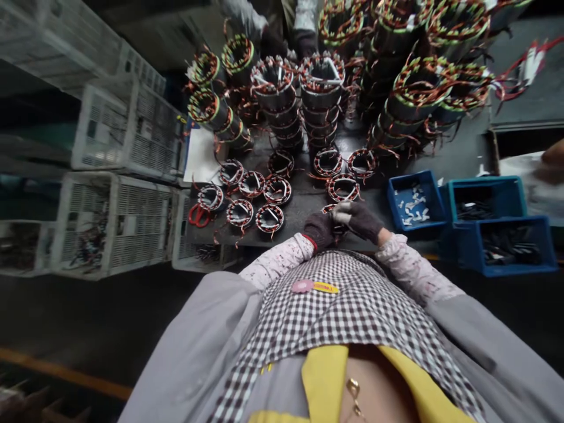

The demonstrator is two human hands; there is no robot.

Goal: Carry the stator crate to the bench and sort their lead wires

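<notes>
My left hand (pixel 319 230), in a dark glove, is closed at the side of a wound motor stator (pixel 328 208) at the table's near edge. Over the same stator bends my right hand (pixel 359 220), its glove dark with pale fingertips, the fingers curled and pressed together. Both hands cover most of that stator, so what the fingertips pinch is hidden. Just beyond it lies another stator (pixel 343 187) with copper wires and white sleeving. A loose group of similar stators (pixel 269 218) stands left of my hands.
Tall stator stacks (pixel 321 82) line the table's back, where another person's gloved hands (pixel 273 41) show. Red-handled scissors (pixel 199 215) lie at the left edge. Blue bins (pixel 416 223) with small white and black parts stand right. White plastic crates (pixel 143 229) are piled left.
</notes>
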